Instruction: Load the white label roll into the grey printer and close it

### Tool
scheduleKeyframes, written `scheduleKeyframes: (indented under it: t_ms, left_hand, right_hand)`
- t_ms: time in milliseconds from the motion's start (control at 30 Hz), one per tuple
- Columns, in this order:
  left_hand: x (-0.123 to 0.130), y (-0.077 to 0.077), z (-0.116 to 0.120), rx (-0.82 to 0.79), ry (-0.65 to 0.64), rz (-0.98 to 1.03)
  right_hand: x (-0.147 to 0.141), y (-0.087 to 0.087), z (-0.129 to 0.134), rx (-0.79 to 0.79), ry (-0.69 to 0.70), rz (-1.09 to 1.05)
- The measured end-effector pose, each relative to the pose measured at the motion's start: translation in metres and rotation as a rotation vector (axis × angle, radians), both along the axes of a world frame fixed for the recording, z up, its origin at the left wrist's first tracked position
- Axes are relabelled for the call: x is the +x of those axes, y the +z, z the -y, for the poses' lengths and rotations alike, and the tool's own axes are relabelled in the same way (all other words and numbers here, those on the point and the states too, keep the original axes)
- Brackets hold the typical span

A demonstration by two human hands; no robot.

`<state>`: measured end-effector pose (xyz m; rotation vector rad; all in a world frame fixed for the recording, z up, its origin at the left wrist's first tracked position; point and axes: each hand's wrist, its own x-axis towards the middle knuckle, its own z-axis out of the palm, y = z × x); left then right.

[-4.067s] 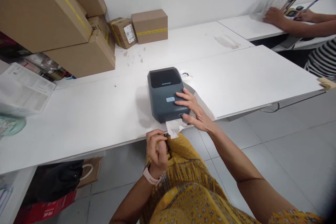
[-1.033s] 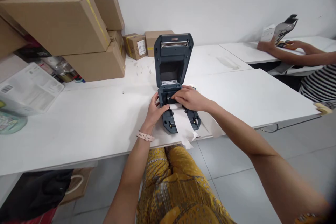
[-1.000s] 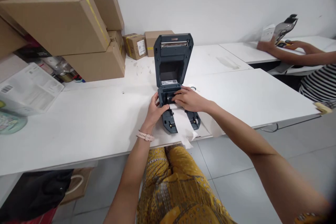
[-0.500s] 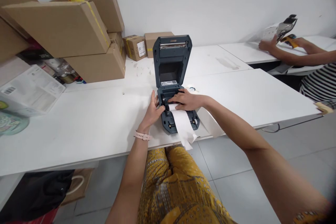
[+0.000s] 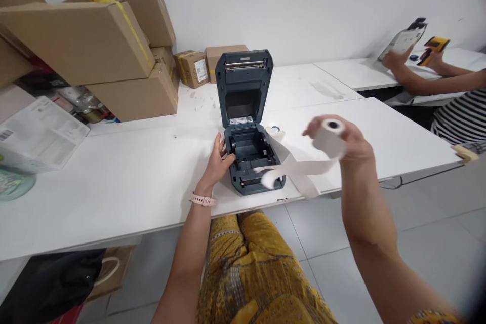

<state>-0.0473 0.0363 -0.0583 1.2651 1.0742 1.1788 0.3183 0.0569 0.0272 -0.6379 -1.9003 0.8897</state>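
White paper wound in a roll [image 5: 329,143] hangs in the right hand [image 5: 351,139], above the bench [image 5: 132,177] and just right of the open printer [image 5: 246,126]. Fingers wrap the roll's side, leaving the core's end uncovered; a loose strip [image 5: 317,167] trails back across the printer's front, its tip blurred. The left hand [image 5: 218,164] holds the printer's left rim, thumb on top and fingers along the outside, a grip that appears meant to steady the machine. Raised at the printer's back, the lid [image 5: 245,81] leaves the bay [image 5: 248,148] exposed, presumably for reaching inside. Behind the printer sit two small cartons [image 5: 193,70] [image 5: 224,53]; to its left rise stacked boxes [image 5: 131,98], seemingly kept aside for working room. Well to the printer's right, a co-worker's hands [image 5: 397,58] hold a yellow device [image 5: 438,44] and a pale package [image 5: 406,38].
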Motion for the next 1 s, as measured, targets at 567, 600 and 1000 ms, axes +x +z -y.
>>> scheduleKeyframes:
  t_ms: [567, 600, 1000]
  left_hand:
    - [-0.003, -0.008, -0.003, 0.069, 0.041, -0.097]
    - [-0.003, -0.008, -0.003, 0.075, 0.04, -0.103]
    - [-0.003, -0.011, -0.006, 0.069, 0.012, -0.047]
  right_hand:
    - [-0.001, -0.1, 0.009, -0.493, -0.272, 0.017]
    - [0.0, -0.102, 0.007, -0.498, -0.254, 0.018]
    - [-0.015, -0.043, -0.051, -0.503, -0.163, 0.278]
